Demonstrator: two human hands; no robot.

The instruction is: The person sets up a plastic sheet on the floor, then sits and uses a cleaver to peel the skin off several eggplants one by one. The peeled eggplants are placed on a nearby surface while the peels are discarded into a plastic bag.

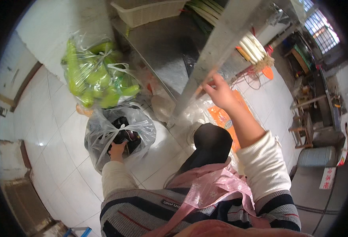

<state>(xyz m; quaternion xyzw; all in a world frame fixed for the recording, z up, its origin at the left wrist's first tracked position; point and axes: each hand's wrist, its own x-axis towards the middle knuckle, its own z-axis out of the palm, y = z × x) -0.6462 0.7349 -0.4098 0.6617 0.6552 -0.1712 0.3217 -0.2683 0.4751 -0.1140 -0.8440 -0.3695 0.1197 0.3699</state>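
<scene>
My left hand point(117, 150) reaches into an open, clear plastic bag point(95, 130) on the floor, its fingers around a dark, glossy vegetable point(129, 135) that looks like an eggplant; part of the grip is hidden. Several similar vegetables lie in the bag. Bent fingers of my right hand point(218, 90) are at the edge of a slanting stainless-steel upright or panel point(212, 56); whether they grip it cannot be told. Behind the open bag, a tied clear bag holds long green gourds or similar vegetables point(98, 78).
A steel table point(168, 59) ahead carries a white plastic basket point(150, 13) and scallions or leeks point(251, 49). An orange printed plastic sack point(221, 117) lies by my knee. Wooden stools point(302, 130) and a grey cabinet point(310, 183) stand to the right.
</scene>
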